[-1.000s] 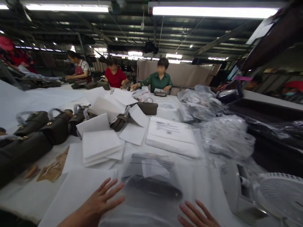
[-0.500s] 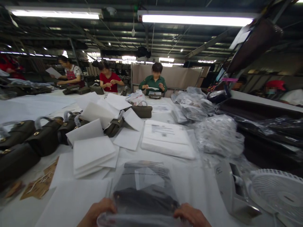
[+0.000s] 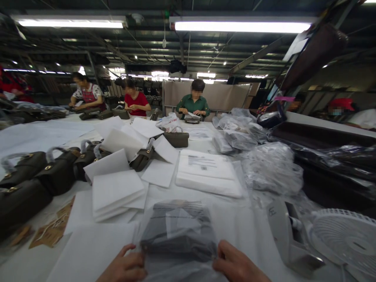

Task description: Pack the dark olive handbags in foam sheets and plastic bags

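Compared with a second ago, when both hands were lying flat with fingers spread on the tabletop (image 3: 258, 227), they are now gripping; half a second back they were curled lower at the plastic's near edge, and they are now sitting slightly higher on it. The left hand (image 3: 125, 268) is pinching the left edge of the clear plastic bag (image 3: 179, 235), fingers closed on the film with the thumb on top. The right hand (image 3: 235, 264) is clamped on the bag's right edge in the same way, knuckles facing up. Both forearms are coming in from the bottom of the view, and the bag is lying between them on the tabletop, right in front of the person.

Inside the bag a dark handbag (image 3: 178, 244) is showing through the film, with a white paper slip (image 3: 179, 223) over it. Just left of the bag a stack of white sheets (image 3: 117, 194) is lying, and further left dark handbags in a row (image 3: 44, 174) are standing. A white fan (image 3: 346, 243) is sitting at the right.
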